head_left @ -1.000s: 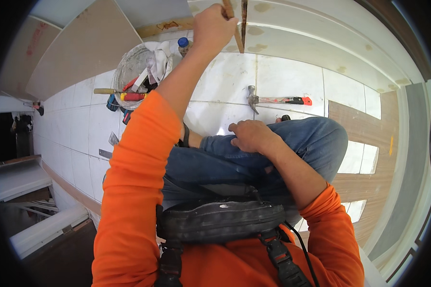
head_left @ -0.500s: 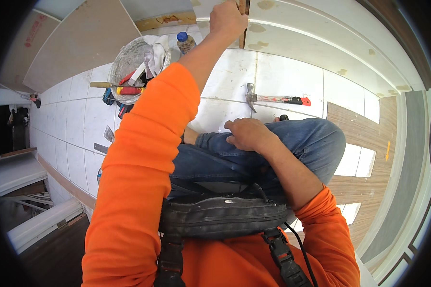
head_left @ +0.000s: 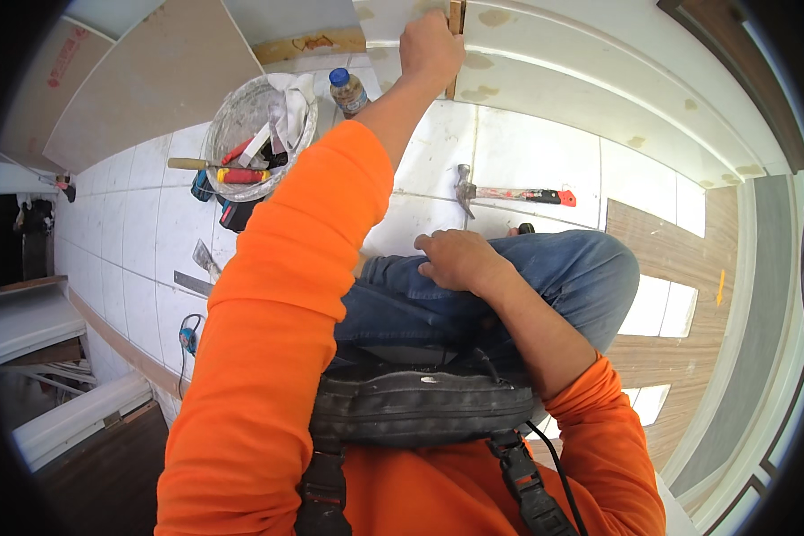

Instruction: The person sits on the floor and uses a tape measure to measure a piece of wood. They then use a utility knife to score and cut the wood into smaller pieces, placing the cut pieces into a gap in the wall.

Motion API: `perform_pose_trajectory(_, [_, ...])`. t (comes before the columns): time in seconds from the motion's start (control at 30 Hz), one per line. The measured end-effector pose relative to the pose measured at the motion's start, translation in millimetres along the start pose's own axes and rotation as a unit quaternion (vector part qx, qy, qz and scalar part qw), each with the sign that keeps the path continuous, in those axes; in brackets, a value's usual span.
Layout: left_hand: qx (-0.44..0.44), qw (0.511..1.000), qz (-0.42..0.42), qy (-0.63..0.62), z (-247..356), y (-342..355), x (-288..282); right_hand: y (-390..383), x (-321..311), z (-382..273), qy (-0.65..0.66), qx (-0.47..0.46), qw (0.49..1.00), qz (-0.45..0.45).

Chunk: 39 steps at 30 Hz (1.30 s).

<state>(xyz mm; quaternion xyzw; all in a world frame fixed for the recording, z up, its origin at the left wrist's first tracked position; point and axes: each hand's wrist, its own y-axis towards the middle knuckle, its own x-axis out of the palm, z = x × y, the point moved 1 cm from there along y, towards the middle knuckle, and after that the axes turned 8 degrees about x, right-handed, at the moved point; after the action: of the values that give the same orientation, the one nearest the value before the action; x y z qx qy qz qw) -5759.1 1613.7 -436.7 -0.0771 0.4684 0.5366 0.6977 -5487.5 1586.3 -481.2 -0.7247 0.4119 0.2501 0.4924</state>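
My left arm stretches forward to a white panel (head_left: 572, 85). There my left hand (head_left: 431, 52) is closed against the panel's edge, beside a narrow upright gap showing a brown wooden strip (head_left: 456, 20). Whatever its fingers grip is hidden. My right hand (head_left: 463, 259) rests palm down on my bent leg in blue jeans (head_left: 572, 268), its fingers loosely stretched and holding nothing. Beyond that leg, a claw hammer (head_left: 518, 195) with a red and black grip lies on the white tiles, its head to the left.
Left of my left forearm stands a dusty bucket (head_left: 213, 134) with rags and tools; a red-and-yellow-handled tool (head_left: 241, 173) lies across its rim. A bottle with a blue cap (head_left: 348, 93) stands beside it. A scraper (head_left: 207, 257) lies nearer. Large boards (head_left: 152, 85) lean at the far left.
My left fist has shifted slightly nearer and to the right along the panel edge, and its forearm has swung right. My right hand has barely moved.
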Motion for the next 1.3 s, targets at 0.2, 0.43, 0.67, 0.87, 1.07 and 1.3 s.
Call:
perform_pose_trajectory(0.2, [-0.016,0.998,0.043,-0.033,10.2,-5.0,0.7,0.2,-5.9,0.4,-0.003,0.024,0.998,-0.052])
perform_pose_trajectory(0.43, [-0.029,0.996,0.059,-0.065,7.0,-7.1,-6.4,1.3,0.2,2.5,0.014,0.003,1.0,-0.023])
perform_pose_trajectory(0.67, [-0.017,0.996,0.036,-0.074,6.1,-2.0,-9.3,-2.7,2.2,3.1,0.03,-0.013,0.999,0.018])
perform_pose_trajectory(0.87, [-0.007,0.997,0.041,-0.057,3.5,2.0,-5.3,-2.2,-1.3,-0.2,0.03,-0.014,0.999,-0.001])
perform_pose_trajectory(1.07, [-0.031,0.997,0.028,-0.058,5.1,3.7,-3.3,-1.5,-0.4,-1.1,0.028,-0.012,0.999,-0.014])
perform_pose_trajectory(1.3, [-0.007,0.997,0.059,-0.046,5.2,7.3,-1.0,-0.1,3.0,-0.4,0.027,-0.013,1.0,-0.01])
